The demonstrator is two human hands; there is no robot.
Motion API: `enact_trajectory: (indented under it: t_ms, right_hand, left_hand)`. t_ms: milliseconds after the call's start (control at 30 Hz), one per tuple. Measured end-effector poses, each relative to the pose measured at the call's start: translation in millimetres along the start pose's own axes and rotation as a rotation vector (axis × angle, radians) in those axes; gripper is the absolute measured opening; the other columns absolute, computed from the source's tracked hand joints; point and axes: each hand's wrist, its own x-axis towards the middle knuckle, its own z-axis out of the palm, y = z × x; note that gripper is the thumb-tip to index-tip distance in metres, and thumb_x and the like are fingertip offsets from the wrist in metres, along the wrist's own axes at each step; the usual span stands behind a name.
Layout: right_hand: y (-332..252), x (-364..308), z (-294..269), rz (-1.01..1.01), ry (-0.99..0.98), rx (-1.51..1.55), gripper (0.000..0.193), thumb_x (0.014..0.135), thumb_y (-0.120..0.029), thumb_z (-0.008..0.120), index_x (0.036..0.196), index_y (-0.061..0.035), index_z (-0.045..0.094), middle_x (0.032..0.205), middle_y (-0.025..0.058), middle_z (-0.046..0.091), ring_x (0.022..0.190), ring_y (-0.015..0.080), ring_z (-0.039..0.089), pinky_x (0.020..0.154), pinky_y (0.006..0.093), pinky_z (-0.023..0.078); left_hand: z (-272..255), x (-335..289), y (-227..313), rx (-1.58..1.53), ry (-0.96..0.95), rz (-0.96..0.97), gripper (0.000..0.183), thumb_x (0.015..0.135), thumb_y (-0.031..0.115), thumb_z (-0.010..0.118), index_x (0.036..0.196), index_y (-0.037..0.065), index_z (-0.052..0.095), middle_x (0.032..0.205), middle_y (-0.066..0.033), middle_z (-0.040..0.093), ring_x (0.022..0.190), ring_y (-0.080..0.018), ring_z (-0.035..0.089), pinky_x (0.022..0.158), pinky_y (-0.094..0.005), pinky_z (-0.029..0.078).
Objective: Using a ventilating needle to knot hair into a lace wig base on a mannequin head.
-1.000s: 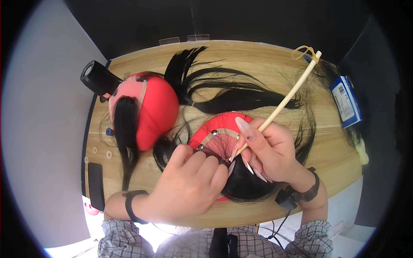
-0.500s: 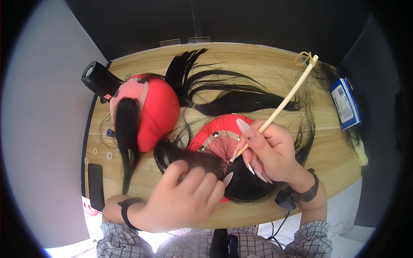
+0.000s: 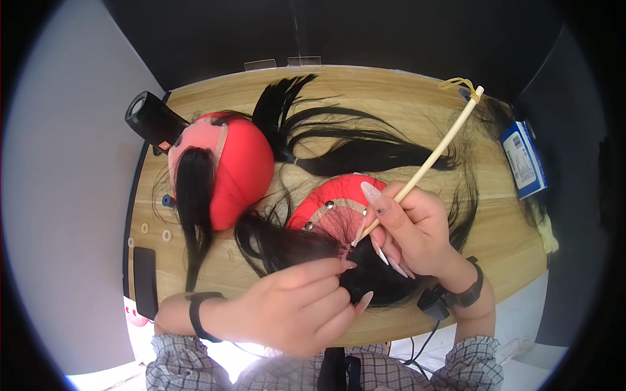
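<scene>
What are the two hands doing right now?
Left hand: closed, pinching black hair.
Right hand: closed, holding a wooden stick.

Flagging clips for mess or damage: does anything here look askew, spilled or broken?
Nothing looks damaged or spilled. Loose black hair strands lie spread across the light wooden table, and the blue rectangular box sits at the table's right edge.

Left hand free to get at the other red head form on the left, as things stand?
Probably not freely: the left hand is pressing black hair on the near form; the far red head form lies unobstructed beyond.
</scene>
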Motion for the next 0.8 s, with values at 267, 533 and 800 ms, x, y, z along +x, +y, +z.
enact_trajectory:
  t_ms: [267, 533, 800]
  right_hand:
    - [-2, 0, -3, 0.060, 0.000, 0.063, 0.022, 0.100, -0.016, 0.052, 0.093, 0.0002, 0.065, 0.059, 0.0002, 0.058, 0.042, 0.0002, 0.045, 0.039, 0.0167, 0.032]
    - [-4, -2, -4, 0.054, -0.019, 0.046, 0.021, 0.100, -0.015, 0.052, 0.098, 0.0004, 0.066, 0.062, 0.0011, 0.060, 0.043, 0.0006, 0.046, 0.040, 0.0167, 0.033]
    - [-5, -1, -2, 0.057, -0.023, 0.019, 0.018, 0.099, -0.013, 0.053, 0.096, -0.0003, 0.066, 0.064, 0.0016, 0.060, 0.045, 0.0013, 0.048, 0.042, 0.0174, 0.036]
  left_hand:
    - [14, -3, -12, -0.476, 0.096, 0.027, 0.013, 0.073, -0.007, 0.066, 0.065, -0.002, 0.057, 0.061, -0.0056, 0.051, 0.056, -0.0180, 0.055, 0.076, -0.0351, 0.058]
    - [17, -5, -11, -0.631, 0.146, 0.006, 0.009, 0.072, -0.007, 0.066, 0.068, -0.005, 0.058, 0.065, -0.0081, 0.052, 0.061, -0.0205, 0.056, 0.065, -0.0326, 0.056]
    - [22, -8, -1, -0.589, 0.161, -0.092, 0.015, 0.073, -0.004, 0.070, 0.068, -0.002, 0.055, 0.067, -0.0081, 0.048, 0.064, -0.0229, 0.053, 0.064, -0.0341, 0.051]
